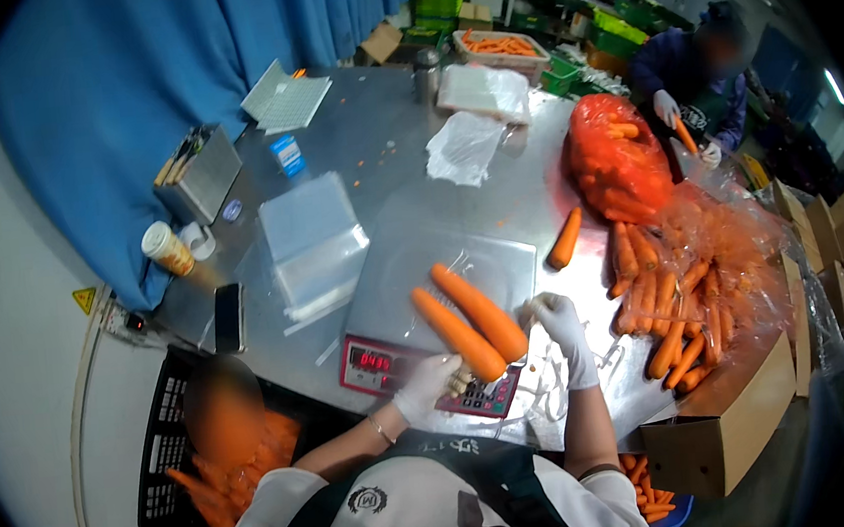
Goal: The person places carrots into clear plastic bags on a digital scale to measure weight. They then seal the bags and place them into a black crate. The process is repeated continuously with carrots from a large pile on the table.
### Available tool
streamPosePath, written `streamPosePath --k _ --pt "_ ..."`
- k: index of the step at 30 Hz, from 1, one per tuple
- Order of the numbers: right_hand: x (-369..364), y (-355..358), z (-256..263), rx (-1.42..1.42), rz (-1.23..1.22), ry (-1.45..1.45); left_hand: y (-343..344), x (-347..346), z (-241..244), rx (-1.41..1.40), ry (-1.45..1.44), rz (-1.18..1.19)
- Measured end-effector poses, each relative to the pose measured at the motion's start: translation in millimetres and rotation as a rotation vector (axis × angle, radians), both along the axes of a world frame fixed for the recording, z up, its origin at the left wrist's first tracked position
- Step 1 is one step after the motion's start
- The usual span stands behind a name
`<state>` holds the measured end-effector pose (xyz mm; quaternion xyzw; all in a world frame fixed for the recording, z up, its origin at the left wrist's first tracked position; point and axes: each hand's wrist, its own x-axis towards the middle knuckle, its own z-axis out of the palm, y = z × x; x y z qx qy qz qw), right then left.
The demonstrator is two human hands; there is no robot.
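Observation:
Two large carrots (pixel 466 333) lie side by side, slanting across the steel pan of a digital scale (pixel 383 297). Clear plastic glints near their tips; I cannot tell whether a bag encloses them. My left hand (pixel 427 392), in a white glove, is beside the carrots' thick ends over the scale's red control panel (pixel 378 365). Its fingers close on a small pale ridged thing (pixel 459 382), whose kind is unclear. My right hand (pixel 561 323), also gloved, is at the scale's right edge with fingers bent together; whether they pinch something is unclear.
A single carrot (pixel 565 240) lies beyond my right hand, near bagged carrots (pixel 666 295) and a red bag (pixel 616 164). Clear plastic bags (pixel 314 235) and a phone (pixel 229 318) lie left. A cardboard box (pixel 722 418) stands right. Across the table, a co-worker (pixel 692 82) holds a carrot.

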<state>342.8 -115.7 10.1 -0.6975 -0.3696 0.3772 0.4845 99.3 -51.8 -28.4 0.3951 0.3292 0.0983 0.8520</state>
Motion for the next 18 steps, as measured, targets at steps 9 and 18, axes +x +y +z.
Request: streamPosePath --k 9,18 --pt "-10.4 -56.3 22.8 -0.090 0.462 0.328 47.6 -33.4 45.1 0.318 0.045 -0.514" --pt "3.7 -23.2 9.2 0.051 -0.068 0.229 87.0 -17.2 54.4 0.426 0.027 -0.154"
